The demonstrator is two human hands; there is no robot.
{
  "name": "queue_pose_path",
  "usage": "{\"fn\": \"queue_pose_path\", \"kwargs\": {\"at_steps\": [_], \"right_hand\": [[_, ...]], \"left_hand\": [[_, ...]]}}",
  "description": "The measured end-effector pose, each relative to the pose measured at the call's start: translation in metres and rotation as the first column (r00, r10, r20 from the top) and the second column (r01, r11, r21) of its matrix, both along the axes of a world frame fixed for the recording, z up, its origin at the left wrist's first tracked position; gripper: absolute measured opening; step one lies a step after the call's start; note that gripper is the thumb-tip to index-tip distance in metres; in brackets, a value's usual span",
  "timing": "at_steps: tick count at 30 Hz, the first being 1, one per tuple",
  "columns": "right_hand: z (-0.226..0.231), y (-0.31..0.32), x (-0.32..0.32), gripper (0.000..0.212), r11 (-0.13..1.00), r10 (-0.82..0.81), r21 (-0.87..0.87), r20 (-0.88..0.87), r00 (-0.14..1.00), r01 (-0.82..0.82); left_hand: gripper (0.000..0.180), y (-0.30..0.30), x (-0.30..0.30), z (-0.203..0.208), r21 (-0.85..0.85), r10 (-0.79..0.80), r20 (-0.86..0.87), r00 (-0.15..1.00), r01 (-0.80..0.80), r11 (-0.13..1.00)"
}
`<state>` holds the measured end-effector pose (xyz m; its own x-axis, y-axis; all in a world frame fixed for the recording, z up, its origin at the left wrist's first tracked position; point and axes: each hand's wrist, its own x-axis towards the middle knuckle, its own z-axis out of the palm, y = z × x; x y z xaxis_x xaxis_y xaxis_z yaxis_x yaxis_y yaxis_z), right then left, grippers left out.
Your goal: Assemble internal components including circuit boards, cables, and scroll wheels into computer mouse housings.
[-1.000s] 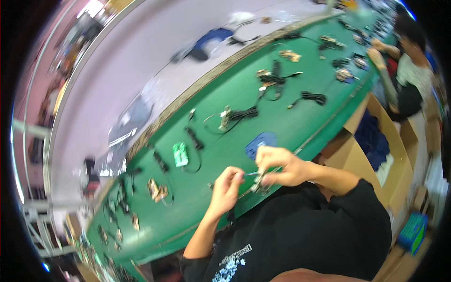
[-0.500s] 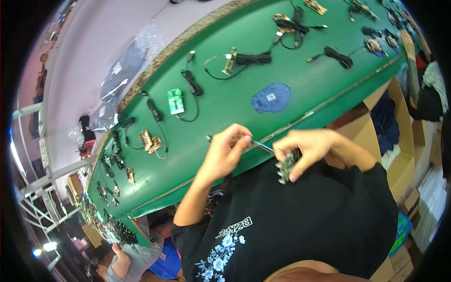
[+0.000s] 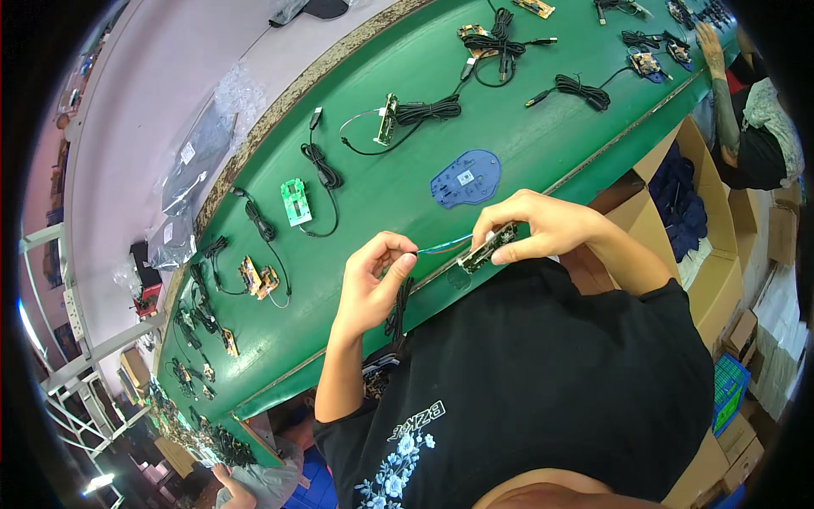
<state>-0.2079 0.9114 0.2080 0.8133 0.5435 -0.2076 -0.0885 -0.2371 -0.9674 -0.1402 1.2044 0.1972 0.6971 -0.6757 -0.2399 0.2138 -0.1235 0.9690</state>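
My right hand (image 3: 536,226) is closed round a small dark green circuit board (image 3: 487,251), tilted above the near edge of the green bench (image 3: 373,199). Thin coloured wires (image 3: 444,246) stretch from beside that board to my left hand (image 3: 379,278), whose thumb and fingers pinch their other end. Below the left fingers hangs a bundled black cable (image 3: 398,312), close to my shirt; its join to the wires is hidden. Just beyond my right hand, a blue rounded plastic plate (image 3: 466,178) lies flat on the bench.
Boards with coiled cables lie along the bench, among them a bright green board (image 3: 295,202) and an upright one (image 3: 387,120). Clear plastic bags (image 3: 191,161) rest past the far rim. An open cardboard box (image 3: 719,280) stands at right, near another person's arm (image 3: 725,114).
My right hand has raised the circuit board away from my shirt and turned it over the bench edge. My left hand has shifted slightly left, and the black cable below it now shows.
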Motion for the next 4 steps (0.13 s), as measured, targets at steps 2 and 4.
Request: {"fn": "queue_pose_path", "kwargs": {"at_steps": [2, 4], "right_hand": [[-0.001, 0.003, -0.005, 0.050, 0.970, -0.199, 0.155, 0.078, 0.977, 0.185], [-0.002, -0.002, -0.006, 0.079, 0.871, -0.210, 0.372, -0.308, 0.928, 0.321]], "left_hand": [[0.013, 0.001, 0.000, 0.002, -0.046, 0.000, 0.002, 1.000, 0.000, 0.999], [0.014, 0.004, -0.001, 0.004, -0.203, -0.020, -0.095, 0.995, 0.000, 0.979]]}}
